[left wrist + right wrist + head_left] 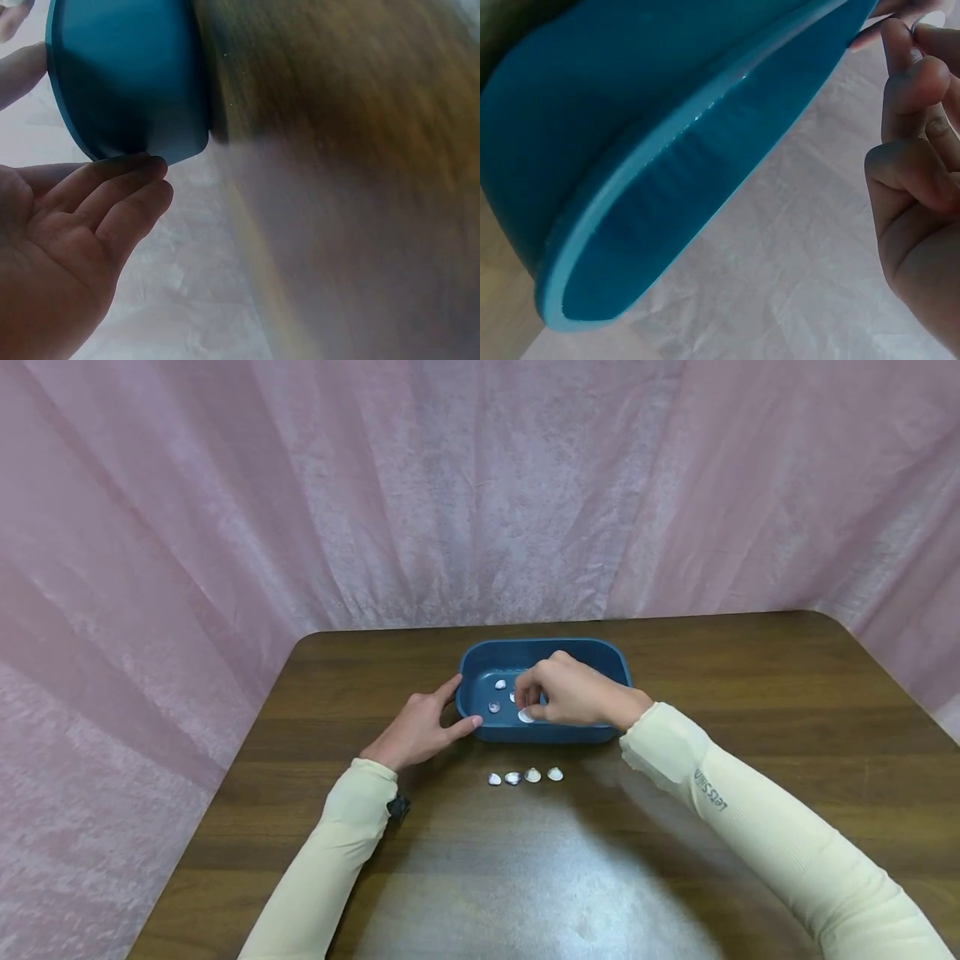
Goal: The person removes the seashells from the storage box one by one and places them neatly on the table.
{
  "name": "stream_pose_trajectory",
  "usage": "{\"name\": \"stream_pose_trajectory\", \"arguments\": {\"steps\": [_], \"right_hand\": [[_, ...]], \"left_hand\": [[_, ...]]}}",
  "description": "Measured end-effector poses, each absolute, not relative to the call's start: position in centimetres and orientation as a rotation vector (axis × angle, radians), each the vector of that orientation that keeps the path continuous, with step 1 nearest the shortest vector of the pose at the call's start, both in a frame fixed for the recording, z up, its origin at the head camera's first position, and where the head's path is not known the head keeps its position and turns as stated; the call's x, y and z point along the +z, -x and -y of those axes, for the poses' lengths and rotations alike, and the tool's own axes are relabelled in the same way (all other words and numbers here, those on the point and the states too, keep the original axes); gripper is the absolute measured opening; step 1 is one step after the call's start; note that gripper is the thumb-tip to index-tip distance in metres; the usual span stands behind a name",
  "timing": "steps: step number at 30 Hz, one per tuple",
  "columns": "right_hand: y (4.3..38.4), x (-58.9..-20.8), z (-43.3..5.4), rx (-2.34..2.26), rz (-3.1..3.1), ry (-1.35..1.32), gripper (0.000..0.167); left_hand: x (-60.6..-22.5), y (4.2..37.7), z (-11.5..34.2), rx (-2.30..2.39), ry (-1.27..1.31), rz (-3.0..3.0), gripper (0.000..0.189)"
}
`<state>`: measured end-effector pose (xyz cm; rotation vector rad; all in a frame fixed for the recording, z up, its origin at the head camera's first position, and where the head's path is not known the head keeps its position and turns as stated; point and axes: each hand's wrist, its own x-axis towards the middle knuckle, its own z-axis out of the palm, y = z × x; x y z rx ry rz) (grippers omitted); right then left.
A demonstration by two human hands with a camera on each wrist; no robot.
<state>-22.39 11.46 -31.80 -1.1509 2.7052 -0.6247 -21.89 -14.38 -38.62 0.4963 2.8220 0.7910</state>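
Observation:
My right hand (570,692) is over a blue plastic basin (543,735), pinching a white seashell (526,716) between thumb and fingertips. That shell (931,21) shows at the fingertips in the right wrist view too. Inside the basin lie a shell at the back (500,684), a purplish shell (494,707) and another shell partly hidden by my right fingers. My left hand (423,727) rests against the basin's left end, thumb on the near rim. In the left wrist view its fairly straight fingers (124,196) touch the outer wall.
A row of several small shells (532,775) lies on the wooden table (712,660) in front of the basin. Pink velvety curtain (480,493) hangs behind the table's far edge. A dark band or device (398,809) sits at my left wrist.

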Motion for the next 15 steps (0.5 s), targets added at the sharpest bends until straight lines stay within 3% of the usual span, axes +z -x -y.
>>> {"name": "stream_pose_trajectory", "arguments": {"steps": [15], "right_hand": [[19.4,-34.2,-13.1,-0.569,-2.789,1.228,0.015]], "left_hand": [[-38.5,21.8,14.4,0.804,-0.515,-2.840,0.086]]}}
